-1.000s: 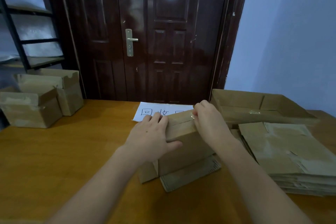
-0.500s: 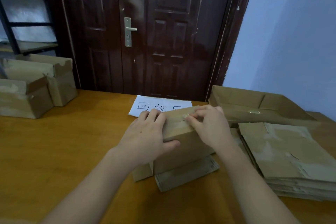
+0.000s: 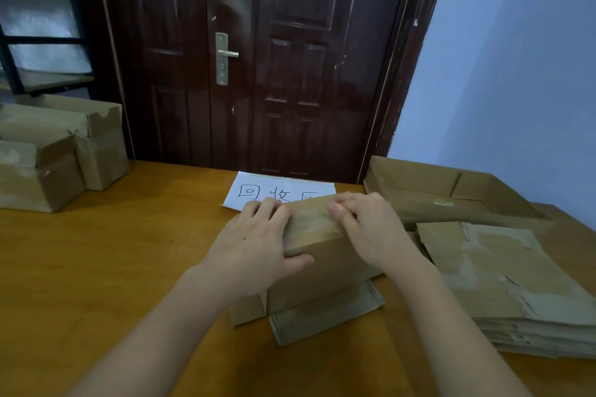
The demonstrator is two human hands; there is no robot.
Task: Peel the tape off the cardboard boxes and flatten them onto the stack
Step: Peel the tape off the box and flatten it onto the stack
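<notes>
In the middle of the wooden table (image 3: 106,267), a brown cardboard box (image 3: 317,264), standing up with its flaps spread flat underneath. Rough, dull card, with a shiny strip of clear tape (image 3: 311,214) along the top.

On the left end of the box, the left hand (image 3: 254,248), wrapped around it: fingers over the top and far side, thumb pressed on the near face. On the right part of the top, the right hand (image 3: 371,229), fingers curled down onto the tape. Maybe pinching a bit of tape, but too small and blurry to tell for sure.

Just behind the box, a white sheet of paper (image 3: 258,192) with black hand-drawn writing, partly hidden by the box.

To the right, a thick stack of flattened boxes (image 3: 516,284), edges ragged, tops patchy and pale where the skin of the card looks torn off. Behind the stack, an open folded box (image 3: 451,196) lying low and wide, with a small shiny scrap on its near wall.

Far to the left, two more closed boxes (image 3: 54,158), side by side and touching, with pale scuffed tops.

Smooth orange-brown table top, a little glossy. Beyond it, a dark, shiny double door (image 3: 290,58) with raised panels and a metal handle (image 3: 225,55). A bright spot of lamp light on the door. On the right, a plain bluish wall (image 3: 516,74). At the top left, a black metal shelf rack (image 3: 42,42).
</notes>
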